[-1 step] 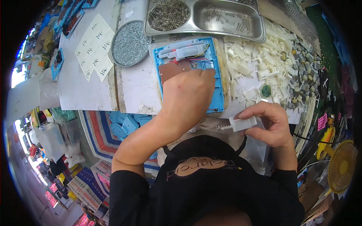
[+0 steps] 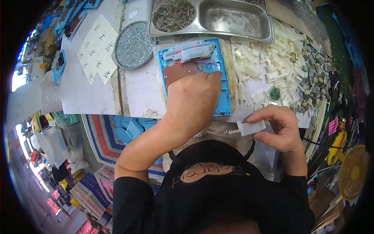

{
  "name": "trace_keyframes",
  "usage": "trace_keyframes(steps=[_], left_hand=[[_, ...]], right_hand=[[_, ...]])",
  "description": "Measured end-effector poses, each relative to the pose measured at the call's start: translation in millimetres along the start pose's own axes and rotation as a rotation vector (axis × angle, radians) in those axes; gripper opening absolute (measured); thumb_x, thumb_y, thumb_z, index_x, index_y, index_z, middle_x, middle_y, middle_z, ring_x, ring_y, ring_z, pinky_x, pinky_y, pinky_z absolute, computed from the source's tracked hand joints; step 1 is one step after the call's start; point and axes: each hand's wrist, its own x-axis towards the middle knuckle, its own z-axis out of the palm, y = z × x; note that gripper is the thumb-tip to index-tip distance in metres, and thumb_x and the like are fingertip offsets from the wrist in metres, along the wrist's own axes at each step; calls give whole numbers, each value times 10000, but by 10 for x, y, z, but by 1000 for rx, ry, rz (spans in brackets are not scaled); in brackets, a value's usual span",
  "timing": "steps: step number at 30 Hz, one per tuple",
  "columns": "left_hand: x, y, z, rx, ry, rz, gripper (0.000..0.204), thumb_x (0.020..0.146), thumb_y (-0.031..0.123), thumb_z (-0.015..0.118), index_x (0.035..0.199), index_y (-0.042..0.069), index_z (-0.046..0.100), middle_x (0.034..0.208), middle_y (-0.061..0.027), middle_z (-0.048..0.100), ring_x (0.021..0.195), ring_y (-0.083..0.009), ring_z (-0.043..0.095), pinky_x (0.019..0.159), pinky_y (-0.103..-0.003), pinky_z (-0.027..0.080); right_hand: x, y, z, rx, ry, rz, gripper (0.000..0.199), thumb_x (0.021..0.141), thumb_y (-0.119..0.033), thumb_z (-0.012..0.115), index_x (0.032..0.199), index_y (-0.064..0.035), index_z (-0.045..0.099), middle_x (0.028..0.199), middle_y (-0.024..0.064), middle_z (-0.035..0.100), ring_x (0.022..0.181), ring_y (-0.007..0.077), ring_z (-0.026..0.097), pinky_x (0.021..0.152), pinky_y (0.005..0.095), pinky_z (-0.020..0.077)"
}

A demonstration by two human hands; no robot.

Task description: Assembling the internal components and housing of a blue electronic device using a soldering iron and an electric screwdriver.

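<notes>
Nothing has shifted since the earlier frame: both hands and the housing sit just as they did

Largest in view is the pale, worn worktop (image 2: 140,85), and on it lies the open blue plastic housing tray (image 2: 226,93) with a brown circuit board, white fittings and thin wires inside. Behind it stand the two-compartment steel tray of small metal parts (image 2: 241,37) and the round dish of silvery screws (image 2: 134,46); to the right spreads a heap of white plastic mouldings (image 2: 272,66)

The left hand (image 2: 194,103) lies palm-down over the housing, fingers curled loosely and fingertips pressing near the wiring at its far edge; it seems to grip nothing, though what lies beneath the palm is hidden. The right hand (image 2: 278,126) is closed around a small white plastic block with a metal spring at one end (image 2: 251,127), held near the body, just off the housing's near right corner

To do this well, I judge the left hand should keep the housing flat and the wires clear, while the block comes in spring-first and square to its seat
</notes>
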Motion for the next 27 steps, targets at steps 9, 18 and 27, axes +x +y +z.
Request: trace_keyframes(steps=[9,18,27], left_hand=[[96,-22,48,38,-70,1,103,881,136,716,963,74,733,769,-114,707,685,-303,688,614,-403,533],[-60,-466,-121,-557,242,-30,108,805,-20,770,899,7,724,814,-74,685,646,-161,636,601,-277,489],[-116,-509,62,-645,332,-10,111,833,-19,765,898,27,687,773,-51,624,567,-118,558,547,-264,438]], right_hand=[[-10,8,-9,-54,90,-56,339,796,-18,793,1126,0,718,1078,113,748,996,210,723,876,318,553],[637,-88,-61,-953,188,-460,333,723,-22,786,1051,-75,750,994,68,657,978,285,596,838,380,493],[906,-255,269,-1227,21,-584,266,672,-15,762,933,-48,723,940,74,620,899,294,563,769,391,487]])
